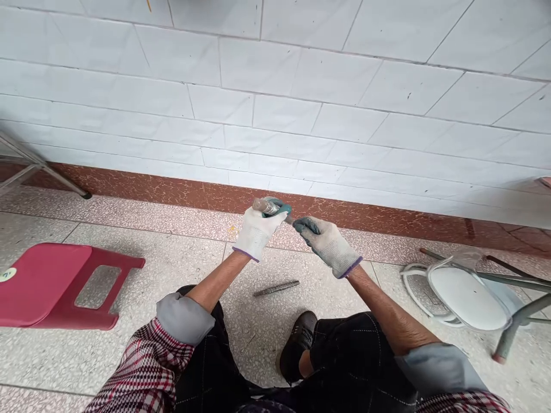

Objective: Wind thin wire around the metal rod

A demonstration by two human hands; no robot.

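At twelve o'clock before me, my left hand (260, 229) wraps its fingers round a ridged rod (270, 209) while my right hand (325, 241) grips its four-o'clock end, apparently for steadiness, a similar second rod (276, 288) lying at six o'clock on the floor (181, 258), presumably within reach.

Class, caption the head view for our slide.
Gloved left hand and right hand grip a rod, while a second rod lies on the speckled floor.
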